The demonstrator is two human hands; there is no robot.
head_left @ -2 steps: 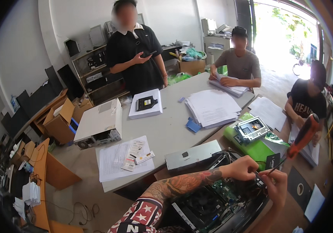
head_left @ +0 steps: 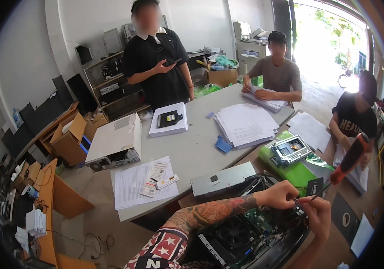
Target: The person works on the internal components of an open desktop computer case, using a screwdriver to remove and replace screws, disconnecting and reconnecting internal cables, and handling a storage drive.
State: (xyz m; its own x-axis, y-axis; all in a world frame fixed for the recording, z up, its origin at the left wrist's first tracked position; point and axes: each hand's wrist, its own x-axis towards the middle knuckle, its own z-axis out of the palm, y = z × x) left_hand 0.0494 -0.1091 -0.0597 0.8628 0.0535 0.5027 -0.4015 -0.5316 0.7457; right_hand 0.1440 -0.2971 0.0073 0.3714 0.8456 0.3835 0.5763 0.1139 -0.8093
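Observation:
An opened computer case (head_left: 245, 237) with a green circuit board and a black fan lies in front of me at the lower right. My left hand (head_left: 281, 193) hovers over its far edge with the fingers pinched together near the screwdriver's tip. My right hand (head_left: 318, 215) grips the metal shaft of a screwdriver with an orange and black handle (head_left: 351, 158), which points up and to the right.
A grey table (head_left: 196, 148) holds paper stacks (head_left: 245, 123), a white computer case (head_left: 113, 142), a black drive (head_left: 168, 119) on a white box, a grey metal drive (head_left: 222, 178) and a green bag (head_left: 293, 168). One person stands behind it; two sit at the right.

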